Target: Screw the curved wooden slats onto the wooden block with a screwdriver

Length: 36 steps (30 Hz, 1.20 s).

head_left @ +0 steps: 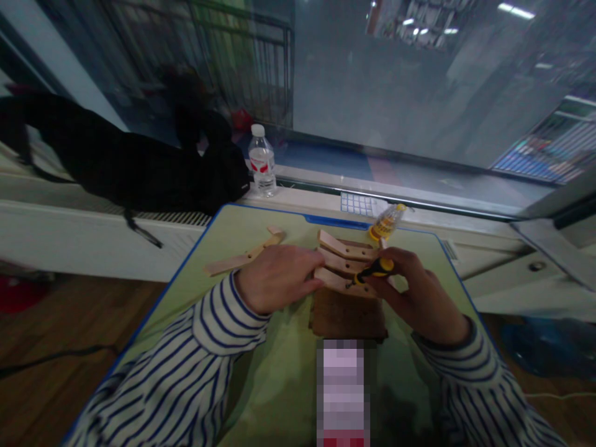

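Observation:
My right hand is closed around a short yellow-and-black screwdriver. Its tip meets a screw hole in the nearest bar of a small wooden assembly, made of angled light bars with holes. My left hand grips the left ends of these bars between thumb and fingers. Just below the bars lies a brown wooden block on the table; whether it is joined to them I cannot tell. Beyond my left hand rests a loose wooden piece with holes, partly hidden by the hand.
The pale green table has a blue edge. On the sill behind stand a water bottle and a black bag. A yellow-labelled clear container leans at the table's far right. A window rises behind the sill.

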### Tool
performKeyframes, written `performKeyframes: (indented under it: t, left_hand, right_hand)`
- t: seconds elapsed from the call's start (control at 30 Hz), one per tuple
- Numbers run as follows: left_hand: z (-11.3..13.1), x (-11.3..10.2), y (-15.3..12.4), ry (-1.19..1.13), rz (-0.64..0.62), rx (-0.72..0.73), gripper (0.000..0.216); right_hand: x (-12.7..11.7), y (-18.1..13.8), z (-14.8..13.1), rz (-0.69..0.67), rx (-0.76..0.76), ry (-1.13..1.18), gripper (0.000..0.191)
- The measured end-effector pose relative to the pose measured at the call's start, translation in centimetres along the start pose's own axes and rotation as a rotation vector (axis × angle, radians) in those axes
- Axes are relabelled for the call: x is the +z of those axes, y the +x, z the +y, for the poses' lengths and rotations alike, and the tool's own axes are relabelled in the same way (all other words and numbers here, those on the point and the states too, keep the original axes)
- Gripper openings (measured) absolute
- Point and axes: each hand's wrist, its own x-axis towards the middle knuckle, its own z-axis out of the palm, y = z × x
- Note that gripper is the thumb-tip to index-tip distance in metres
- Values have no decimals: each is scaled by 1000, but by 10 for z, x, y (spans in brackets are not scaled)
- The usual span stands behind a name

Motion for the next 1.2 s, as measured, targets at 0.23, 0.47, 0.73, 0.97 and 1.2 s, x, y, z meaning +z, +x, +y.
performKeyframes:
  t: [0.23, 0.47, 0.73, 0.97, 1.2]
  left_hand:
    - [1, -1, 0, 0, -13, -8, 26]
    - [0, 0, 0, -23, -17, -32, 27]
    - [0, 2, 0, -35, -2, -16, 29]
    - [-2, 4, 0, -19, 24, -16, 26]
    - [-4, 4, 1, -17, 32, -8, 23]
  right_hand:
    - [3, 0, 0, 10, 2, 0, 30]
    - [5, 1, -3, 25, 2, 94, 34]
    - [8, 4, -8, 30, -26, 85, 40]
    - [5, 4, -7, -50, -39, 123, 36]
    - [7, 5, -3, -96, 14, 150, 37]
